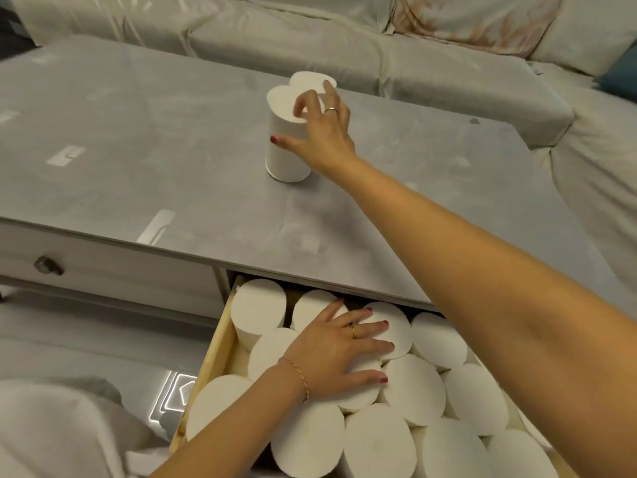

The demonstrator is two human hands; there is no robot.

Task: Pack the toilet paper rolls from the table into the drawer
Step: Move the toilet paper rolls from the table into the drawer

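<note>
The right hand [319, 132] closed around the near upright roll [286, 139] on the table [138, 132], another roll [310, 81] just behind it; the left hand [339, 353] pressed flat on rolls in the crowded drawer [213, 357]. Risk: toppling the far roll or jamming the drawer.

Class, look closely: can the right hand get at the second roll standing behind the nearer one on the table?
Probably yes. The right hand already reaches around the near roll, fingertips by the far roll; only the near roll stands in front.

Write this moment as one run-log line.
right hand: grips upright white toilet paper roll on grey table | left hand: flat on rolls in wooden drawer | another roll on table
</note>
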